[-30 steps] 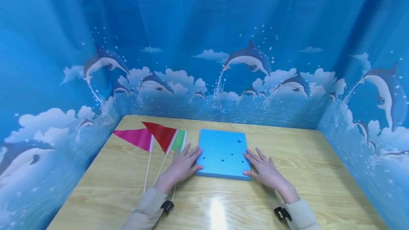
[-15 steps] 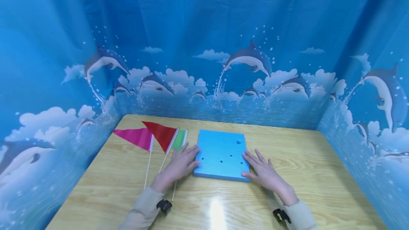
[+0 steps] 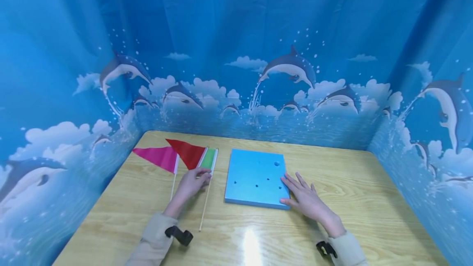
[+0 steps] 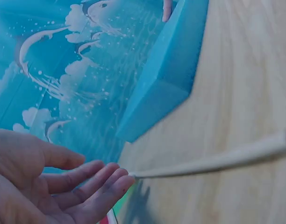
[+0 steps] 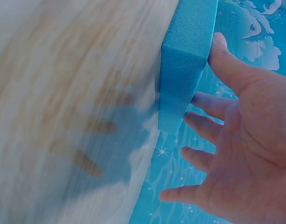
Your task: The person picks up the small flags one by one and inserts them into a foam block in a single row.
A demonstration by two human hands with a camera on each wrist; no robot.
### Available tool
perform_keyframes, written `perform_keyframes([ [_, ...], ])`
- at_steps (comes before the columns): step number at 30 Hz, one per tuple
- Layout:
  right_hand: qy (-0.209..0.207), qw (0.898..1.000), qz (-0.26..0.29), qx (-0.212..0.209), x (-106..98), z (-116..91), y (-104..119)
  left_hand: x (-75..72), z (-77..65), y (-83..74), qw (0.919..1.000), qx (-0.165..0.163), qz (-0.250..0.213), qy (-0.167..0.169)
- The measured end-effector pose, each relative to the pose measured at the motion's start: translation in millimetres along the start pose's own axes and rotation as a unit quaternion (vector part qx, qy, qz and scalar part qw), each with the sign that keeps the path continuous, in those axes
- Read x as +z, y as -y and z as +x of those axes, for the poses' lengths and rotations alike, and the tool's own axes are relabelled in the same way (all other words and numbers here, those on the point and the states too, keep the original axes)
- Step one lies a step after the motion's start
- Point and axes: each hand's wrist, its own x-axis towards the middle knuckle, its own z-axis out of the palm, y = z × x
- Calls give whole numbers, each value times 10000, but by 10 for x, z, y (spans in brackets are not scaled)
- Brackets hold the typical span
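In the head view, a blue foam block (image 3: 255, 175) with several small holes in its top lies flat on the table. My right hand (image 3: 306, 200) rests on the block's right edge with its fingers spread; the right wrist view shows the thumb and fingertips along the block's upper edge. My left hand (image 3: 192, 184) is at the green flag (image 3: 208, 158), its fingertips by the white stick (image 4: 213, 163). In the left wrist view the thumb stands apart from the loosely bent fingers. A red flag (image 3: 186, 154) and a pink flag (image 3: 161, 158) lie farther left, their sticks partly hidden.
The wooden table (image 3: 362, 200) reaches to a blue curtain (image 3: 236, 73) printed with dolphins, at the back and both sides. A bright glare spot shows on the table in front of the block. The flags lie side by side near the left edge.
My left hand has left the block's left edge and moved left to the green flag's stick. My right hand stays on the block, which has barely shifted.
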Motion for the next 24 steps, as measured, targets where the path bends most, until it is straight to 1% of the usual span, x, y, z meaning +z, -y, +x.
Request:
perform_keyframes([
  [1,-1,10000,1,-5,-1,1,-2,-4,-4,20,9999,-91,-62,0],
  [4,-17,10000,4,-15,-1,0,-2,-2,-25,70,9996,-274,-47,-39],
  [5,-21,10000,-3,-17,0,0,-2,6,-33,87,9996,-260,18,-69],
  [7,-20,10000,1,-11,1,-1,-3,31,-50,118,9994,-108,287,-159],
  [10,-13,10000,3,2,4,-3,-4,90,-79,148,9961,137,776,-403],
  [12,-20,10000,-10,-4,5,-6,-5,131,-92,155,9905,369,1212,-537],
  [13,-29,10000,-12,-9,5,-8,-4,152,-97,155,9877,420,1381,-595],
  [17,-64,10000,-12,-29,1,-14,4,201,-107,140,9759,710,1933,-719],
  [21,-81,10000,-12,-28,-2,-14,10,205,-86,131,9726,679,2106,-715],
  [24,-76,10000,-25,-22,0,-12,10,188,-66,118,9766,435,2017,-600],
])
